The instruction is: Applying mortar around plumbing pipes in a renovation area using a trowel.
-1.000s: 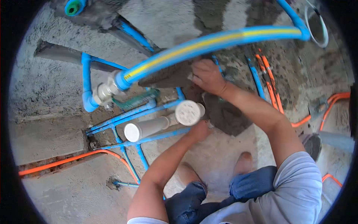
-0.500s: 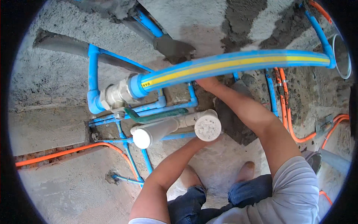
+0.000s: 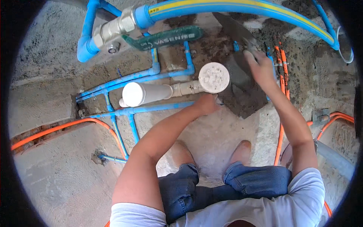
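My right hand (image 3: pixel 260 68) is closed round the handle of a trowel (image 3: pixel 235 29), whose long grey blade points up and left, its far end close beneath the thick blue pipe. Below the trowel lies a dark square mortar board (image 3: pixel 247 104) with wet grey mortar (image 3: pixel 238 77) on it. My left hand (image 3: pixel 207 104) is closed at the board's left edge and appears to grip it; some fingers are hidden. Just above that hand rises the white round cap (image 3: pixel 214 77) of a drain pipe.
A thick blue pipe with a yellow stripe (image 3: pixel 227 6) arches across the top, joined to a metal valve (image 3: pixel 115 27) with a green lever (image 3: pixel 166 38). Thin blue pipes (image 3: pixel 151 108) and a white pipe (image 3: pixel 155 92) run at left. Orange conduits (image 3: pixel 283 87) stand at right.
My right hand has drawn back from behind the thick pipe to above the board, bringing the trowel into sight. The view has shifted, so the pipes sit higher. More of my left hand shows.
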